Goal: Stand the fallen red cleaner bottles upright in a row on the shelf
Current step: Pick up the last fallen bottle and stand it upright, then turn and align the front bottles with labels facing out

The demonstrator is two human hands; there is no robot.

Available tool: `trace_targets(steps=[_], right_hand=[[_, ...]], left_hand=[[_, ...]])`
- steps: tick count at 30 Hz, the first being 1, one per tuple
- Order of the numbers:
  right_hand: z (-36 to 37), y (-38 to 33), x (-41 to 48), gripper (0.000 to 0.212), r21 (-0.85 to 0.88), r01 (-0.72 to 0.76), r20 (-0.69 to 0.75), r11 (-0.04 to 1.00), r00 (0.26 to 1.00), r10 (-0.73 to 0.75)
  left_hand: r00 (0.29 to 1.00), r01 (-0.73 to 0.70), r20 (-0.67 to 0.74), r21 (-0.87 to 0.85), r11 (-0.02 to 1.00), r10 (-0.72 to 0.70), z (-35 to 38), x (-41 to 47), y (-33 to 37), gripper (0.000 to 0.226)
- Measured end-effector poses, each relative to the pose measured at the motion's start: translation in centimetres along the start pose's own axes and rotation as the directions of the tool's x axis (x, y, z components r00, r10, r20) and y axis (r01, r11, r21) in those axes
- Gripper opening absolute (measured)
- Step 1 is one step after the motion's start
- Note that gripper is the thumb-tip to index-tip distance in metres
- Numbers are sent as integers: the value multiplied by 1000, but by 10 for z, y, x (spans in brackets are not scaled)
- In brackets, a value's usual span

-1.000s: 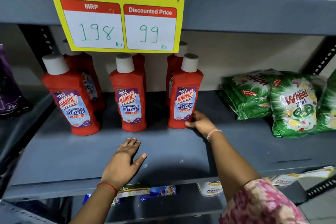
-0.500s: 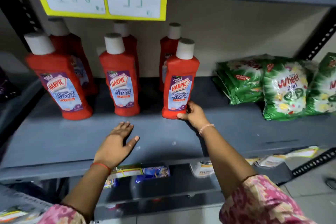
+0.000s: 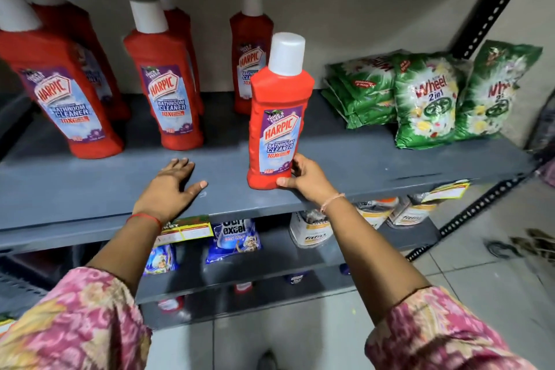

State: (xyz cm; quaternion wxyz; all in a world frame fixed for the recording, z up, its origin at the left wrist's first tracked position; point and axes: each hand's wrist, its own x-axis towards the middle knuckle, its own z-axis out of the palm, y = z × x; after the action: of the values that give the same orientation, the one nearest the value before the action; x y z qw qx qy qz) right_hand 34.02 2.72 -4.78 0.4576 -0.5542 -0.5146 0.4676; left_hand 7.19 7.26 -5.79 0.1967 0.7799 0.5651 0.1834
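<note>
Several red cleaner bottles with white caps stand upright on the grey shelf [image 3: 345,159]. My right hand [image 3: 306,179] grips the base of one red bottle [image 3: 277,117] at the shelf's front edge; the bottle is upright, nearer to me than the others. My left hand [image 3: 168,189] lies flat on the shelf, fingers apart, holding nothing. Another red bottle [image 3: 168,90] stands behind my left hand, and a third one [image 3: 57,93] is at the far left. More bottles stand behind them, one [image 3: 250,51] at the back near the wall.
Green detergent packets [image 3: 426,99] are piled at the shelf's right end. A black slotted upright [image 3: 498,3] frames the right side. The lower shelf [image 3: 270,255] holds blue sachets and white packs. Tiled floor lies below.
My right hand has pulled its bottle forward from the row to the shelf's front edge. The view has dropped, so the price sign is out of sight. My left hand stays flat.
</note>
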Motion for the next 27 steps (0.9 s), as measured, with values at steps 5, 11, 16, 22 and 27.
trace_targets(steps=[5,11,16,22,27], right_hand=[[0,1,-1,59,-12,-18,3,1000,1000,18],[0,2,-2,57,-32,-30,4,999,1000,30],[-2,1,-4,57,-58,-8,13,998,1000,9],[-2,1,-5,55,-72,-8,19,997,1000,9],[-1,1,-11,68,-101,-6,-16,995,1000,5]], left_hand=[[1000,2,-6,0,1000,-2,1,0,-1,59],[1000,3,-21,6,1000,-3,1,0,0,59],[1000,4,-21,7,1000,-4,2,0,-1,59],[1000,7,-27,8,1000,-7,1,0,0,59],[1000,12,-11,-36,999,-12,-4,-2,1,56]])
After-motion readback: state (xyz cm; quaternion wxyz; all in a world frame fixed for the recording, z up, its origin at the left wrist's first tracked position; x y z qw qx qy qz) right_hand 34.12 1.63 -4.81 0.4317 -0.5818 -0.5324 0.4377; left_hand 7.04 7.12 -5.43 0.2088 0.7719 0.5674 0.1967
